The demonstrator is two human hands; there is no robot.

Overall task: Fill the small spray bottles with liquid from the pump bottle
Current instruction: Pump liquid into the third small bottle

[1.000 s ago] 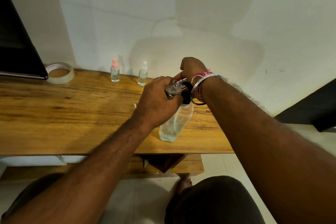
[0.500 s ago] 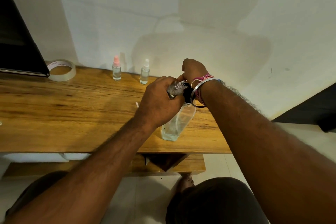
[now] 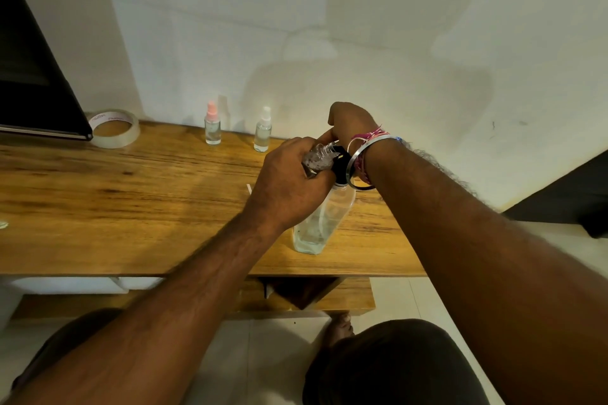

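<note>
place: home room | cues: wooden desk (image 3: 131, 207), tape roll (image 3: 115, 128), tiled floor (image 3: 411, 293)

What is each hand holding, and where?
The left hand grips a small spray bottle round its body, tilted at the pump bottle's black pump. The right hand is on that pump; its grip is hidden.

Both forearms are bare and sleeveless. The right wrist wears a silver metal bangle (image 3: 358, 161) beside pink-and-white thread bands (image 3: 368, 136). Dark shorts (image 3: 394, 365) cover the thighs.
</note>
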